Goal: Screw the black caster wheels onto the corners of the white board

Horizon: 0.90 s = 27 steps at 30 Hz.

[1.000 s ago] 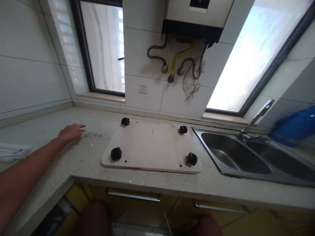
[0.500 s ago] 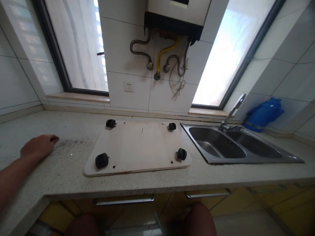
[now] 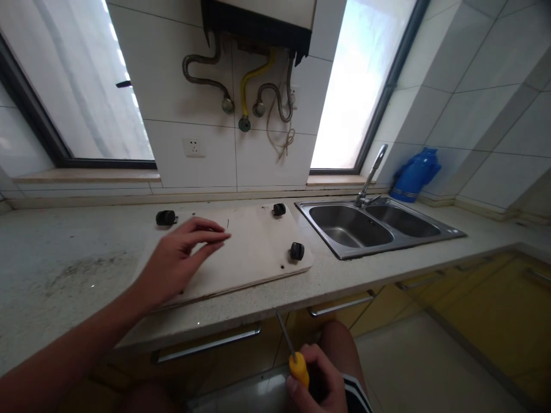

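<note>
My left hand hovers over a pale board lying on the worktop, thumb and fingertips pinched together. Whatever is between them, if anything, is too small to make out. Black casters stand on the board: one at the back left, one at the back right and one at the front right. The front-left corner is hidden behind my left hand. Low in front of the cabinets, my right hand grips a screwdriver by its yellow handle, its shaft pointing up towards the counter edge.
A steel double sink with a tap is set into the worktop on the right. Behind it stands a blue plastic-wrapped object. Dark debris lies on the left of the counter. Pipes hang below a wall heater.
My left hand has moved right from the debris to above the board. My right hand has come into view with the screwdriver. The view has turned to the right.
</note>
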Tool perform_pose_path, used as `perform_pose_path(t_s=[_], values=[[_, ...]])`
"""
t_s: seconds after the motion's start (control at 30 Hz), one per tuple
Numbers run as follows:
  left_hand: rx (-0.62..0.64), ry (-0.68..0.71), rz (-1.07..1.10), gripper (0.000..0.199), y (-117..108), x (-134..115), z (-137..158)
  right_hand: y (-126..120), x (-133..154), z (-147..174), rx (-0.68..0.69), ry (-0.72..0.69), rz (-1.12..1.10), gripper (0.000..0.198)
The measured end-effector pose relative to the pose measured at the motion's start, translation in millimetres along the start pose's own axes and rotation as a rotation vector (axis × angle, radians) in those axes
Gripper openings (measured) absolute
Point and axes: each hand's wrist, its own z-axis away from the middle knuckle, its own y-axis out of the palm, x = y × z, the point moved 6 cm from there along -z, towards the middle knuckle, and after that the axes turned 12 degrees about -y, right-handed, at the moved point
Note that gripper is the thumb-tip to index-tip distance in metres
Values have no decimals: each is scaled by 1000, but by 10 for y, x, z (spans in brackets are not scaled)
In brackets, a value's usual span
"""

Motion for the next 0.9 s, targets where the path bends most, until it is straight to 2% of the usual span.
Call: perform_pose_path(t_s=[0.07, 0.13, 0.2, 0.3, 0.37, 0.47, 0.67, 0.9], values=[[164, 13, 129, 22, 335, -284, 69, -16, 99, -62, -17, -72, 2, 44], [254, -25, 269, 20, 541, -448, 120, -21, 270, -144, 55, -84, 18, 35], [329, -118, 429, 18, 674, -521, 158, -35, 472, -224, 155, -92, 40, 26], [445, -303, 602, 20, 812, -555, 229, -125, 686, -306, 168, -88, 104, 20], [483, -394, 661, 24, 853, -575, 280, -159, 744, -324, 152, -68, 144, 22], [509, -445, 735, 25, 867, -622, 339, -147, 791, -318, 144, -72, 180, 25], [574, -429, 751, 20, 878, -673, 441, -123, 864, -261, 151, -110, 266, 26], [630, -368, 614, 14, 799, -709, 524, -100, 910, -220, 150, -109, 241, 27]])
